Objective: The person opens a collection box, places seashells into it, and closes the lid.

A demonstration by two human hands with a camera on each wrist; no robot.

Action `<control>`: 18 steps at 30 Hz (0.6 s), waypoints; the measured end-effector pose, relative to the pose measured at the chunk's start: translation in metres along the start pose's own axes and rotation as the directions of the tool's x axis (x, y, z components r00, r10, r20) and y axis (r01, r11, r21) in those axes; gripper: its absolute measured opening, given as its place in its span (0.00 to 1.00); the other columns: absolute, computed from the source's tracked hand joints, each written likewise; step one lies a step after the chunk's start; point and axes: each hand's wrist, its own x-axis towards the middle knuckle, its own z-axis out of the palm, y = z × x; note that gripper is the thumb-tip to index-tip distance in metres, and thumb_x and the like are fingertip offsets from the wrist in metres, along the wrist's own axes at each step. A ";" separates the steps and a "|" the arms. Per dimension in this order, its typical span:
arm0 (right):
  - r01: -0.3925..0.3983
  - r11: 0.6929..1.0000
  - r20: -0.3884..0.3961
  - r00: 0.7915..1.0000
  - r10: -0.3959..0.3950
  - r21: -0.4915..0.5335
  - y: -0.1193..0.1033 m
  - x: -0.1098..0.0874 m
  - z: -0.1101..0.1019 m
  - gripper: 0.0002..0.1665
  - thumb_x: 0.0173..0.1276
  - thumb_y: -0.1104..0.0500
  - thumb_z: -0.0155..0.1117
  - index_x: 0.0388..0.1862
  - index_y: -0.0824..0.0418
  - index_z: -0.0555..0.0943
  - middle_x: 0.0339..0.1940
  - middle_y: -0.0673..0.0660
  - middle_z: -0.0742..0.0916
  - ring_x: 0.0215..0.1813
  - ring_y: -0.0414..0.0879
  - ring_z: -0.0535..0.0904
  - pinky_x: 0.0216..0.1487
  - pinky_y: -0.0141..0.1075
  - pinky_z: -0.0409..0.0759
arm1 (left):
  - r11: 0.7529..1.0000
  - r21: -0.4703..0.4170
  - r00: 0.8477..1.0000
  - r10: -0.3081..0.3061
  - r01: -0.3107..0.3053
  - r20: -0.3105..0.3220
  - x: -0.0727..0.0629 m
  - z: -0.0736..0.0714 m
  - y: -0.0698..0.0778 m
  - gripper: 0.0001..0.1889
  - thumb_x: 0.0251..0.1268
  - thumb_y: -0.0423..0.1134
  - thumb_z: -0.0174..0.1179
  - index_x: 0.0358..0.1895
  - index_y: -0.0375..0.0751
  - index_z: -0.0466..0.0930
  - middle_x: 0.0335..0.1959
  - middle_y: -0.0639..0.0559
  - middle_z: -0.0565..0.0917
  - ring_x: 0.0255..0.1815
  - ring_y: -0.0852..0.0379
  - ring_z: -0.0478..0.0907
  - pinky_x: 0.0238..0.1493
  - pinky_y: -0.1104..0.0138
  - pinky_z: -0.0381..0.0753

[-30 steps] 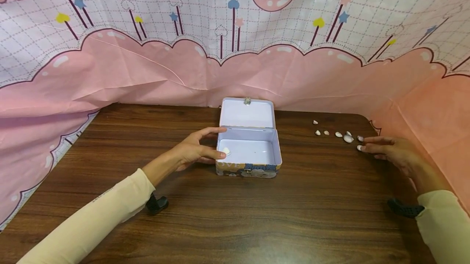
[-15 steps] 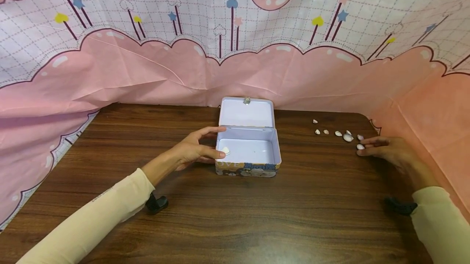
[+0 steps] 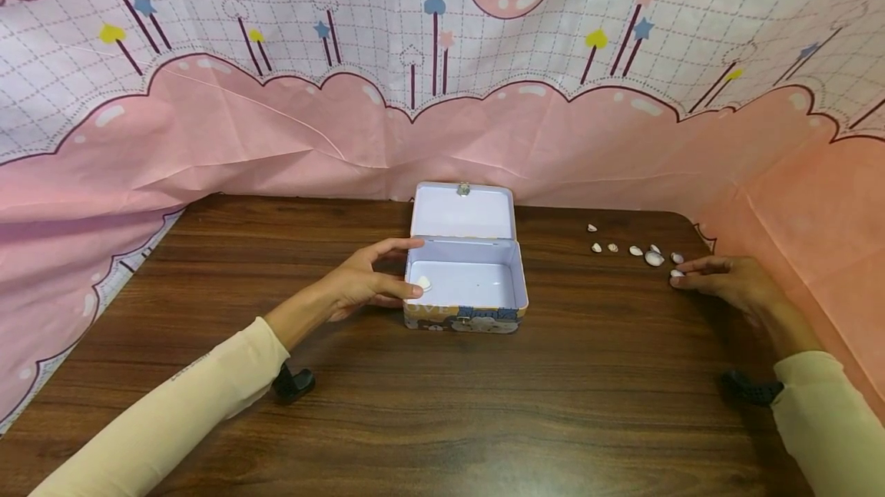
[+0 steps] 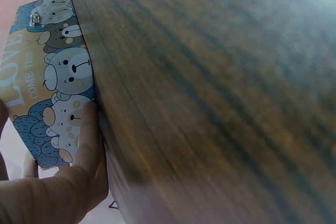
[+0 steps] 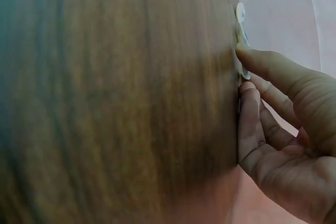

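A small tin box (image 3: 477,320) with its lid raised stands mid-table; its front carries cartoon bears and lettering, seen close in the left wrist view. My left hand (image 3: 356,278) holds its left end, thumb over the front corner and index finger along the back left rim. One white seashell (image 3: 424,283) lies inside, near the thumb. Far to the right, my right hand (image 3: 743,286) pinches a white seashell (image 3: 677,273) between thumb and fingers, low at the tabletop. The right wrist view has the thumb tip against a shell (image 5: 246,73).
Several other shells lie left of the right hand, including a larger one (image 3: 654,258) and a small one (image 3: 591,228). The wooden table (image 3: 429,412) meets a pink patterned cloth (image 3: 290,144) behind and at the right. A black wrist strap (image 3: 752,389) sits below the right wrist.
My right hand has shifted slightly left, its thumb now at the near side of the shell and the fingers drawn in closer. My left hand has stayed at the box.
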 end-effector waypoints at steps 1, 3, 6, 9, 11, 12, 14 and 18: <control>0.005 1.000 0.002 1.000 -0.005 0.015 0.000 0.001 0.000 0.15 0.77 0.47 0.81 0.56 0.51 0.95 0.42 0.19 0.84 0.47 0.20 0.76 0.45 0.21 0.82 | 1.000 -0.001 1.000 -0.002 0.002 -0.001 0.000 0.000 0.000 0.47 0.70 0.35 0.80 0.88 0.60 0.69 0.89 0.38 0.59 0.71 0.36 0.84 0.74 0.41 0.89; 0.020 0.997 0.008 1.000 -0.021 0.068 -0.001 0.002 0.001 0.08 0.79 0.51 0.79 0.53 0.47 0.95 0.43 0.20 0.85 0.45 0.22 0.79 0.44 0.24 0.86 | 1.000 -0.002 1.000 -0.001 0.001 -0.001 0.000 -0.001 -0.001 0.47 0.70 0.35 0.80 0.88 0.60 0.69 0.89 0.39 0.59 0.71 0.36 0.84 0.74 0.41 0.89; 0.038 0.977 0.014 0.999 -0.041 0.208 -0.001 0.005 0.004 0.09 0.81 0.59 0.76 0.51 0.43 0.93 0.43 0.25 0.90 0.44 0.26 0.86 0.45 0.26 0.91 | 1.000 -0.007 1.000 -0.005 0.005 -0.001 -0.001 -0.001 0.000 0.47 0.69 0.35 0.81 0.88 0.61 0.69 0.89 0.40 0.59 0.70 0.38 0.85 0.73 0.42 0.89; 0.052 0.946 0.027 0.998 -0.064 0.319 -0.004 0.007 0.007 0.12 0.82 0.64 0.73 0.51 0.45 0.93 0.41 0.33 0.94 0.44 0.29 0.91 0.47 0.26 0.93 | 1.000 -0.005 1.000 -0.003 0.003 0.000 -0.001 -0.001 0.001 0.46 0.69 0.35 0.81 0.87 0.61 0.69 0.89 0.40 0.58 0.67 0.39 0.86 0.72 0.43 0.90; 0.048 0.923 0.033 0.997 -0.066 0.383 -0.006 0.007 0.008 0.14 0.81 0.66 0.73 0.51 0.46 0.92 0.41 0.37 0.95 0.44 0.31 0.93 0.47 0.27 0.94 | 1.000 -0.006 1.000 -0.007 0.007 -0.002 -0.002 -0.001 0.001 0.46 0.69 0.35 0.81 0.87 0.62 0.70 0.89 0.40 0.58 0.67 0.39 0.87 0.72 0.43 0.90; 0.047 0.912 0.038 0.997 -0.068 0.408 -0.008 0.007 0.008 0.15 0.81 0.67 0.72 0.51 0.46 0.92 0.41 0.38 0.96 0.44 0.32 0.93 0.48 0.27 0.94 | 1.000 -0.007 1.000 -0.010 0.010 -0.003 -0.002 -0.001 0.001 0.46 0.69 0.34 0.81 0.87 0.63 0.70 0.89 0.41 0.59 0.68 0.38 0.86 0.72 0.42 0.90; 0.038 0.867 0.054 0.996 -0.074 0.497 -0.009 0.008 0.009 0.17 0.81 0.70 0.70 0.50 0.47 0.92 0.40 0.42 0.96 0.44 0.35 0.95 0.48 0.28 0.95 | 1.000 -0.009 1.000 -0.016 0.016 -0.001 -0.001 -0.001 0.001 0.46 0.69 0.34 0.81 0.87 0.64 0.70 0.89 0.41 0.58 0.70 0.37 0.85 0.73 0.42 0.89; 0.025 0.771 0.068 0.994 -0.088 0.637 -0.012 0.008 0.012 0.20 0.81 0.76 0.66 0.48 0.52 0.93 0.41 0.49 0.97 0.45 0.39 0.96 0.50 0.30 0.95 | 1.000 -0.010 1.000 -0.015 0.015 0.007 -0.001 -0.001 0.001 0.46 0.70 0.34 0.80 0.88 0.62 0.69 0.90 0.40 0.57 0.75 0.35 0.81 0.75 0.41 0.88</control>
